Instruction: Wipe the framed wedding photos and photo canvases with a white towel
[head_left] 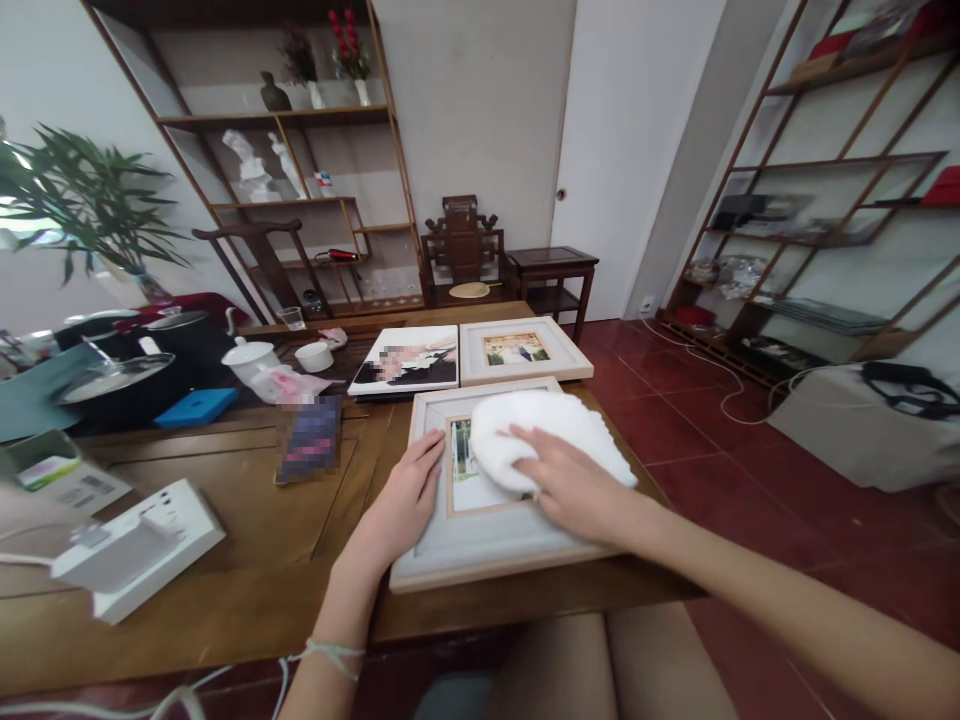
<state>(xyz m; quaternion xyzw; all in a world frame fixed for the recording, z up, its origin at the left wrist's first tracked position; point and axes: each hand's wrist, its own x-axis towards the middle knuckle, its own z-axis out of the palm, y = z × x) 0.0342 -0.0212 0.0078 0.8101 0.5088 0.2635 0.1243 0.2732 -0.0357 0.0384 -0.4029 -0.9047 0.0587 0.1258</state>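
Note:
A pale picture frame (480,545) lies flat at the near edge of the wooden table (247,560). My left hand (405,500) rests on the frame's left border, fingers stretched flat. My right hand (574,485) presses a fluffy white cloth (544,430) onto the glass, over the photo inside. Behind it lie a second pale frame (521,350) and an unframed photo print (409,360).
On the table's left sit a white box (139,545), a blue case (196,405), a white teapot (247,358), a cup (313,356) and a black tray. A potted plant, shelves and chairs stand behind. Cables and a grey bag lie on the red floor at right.

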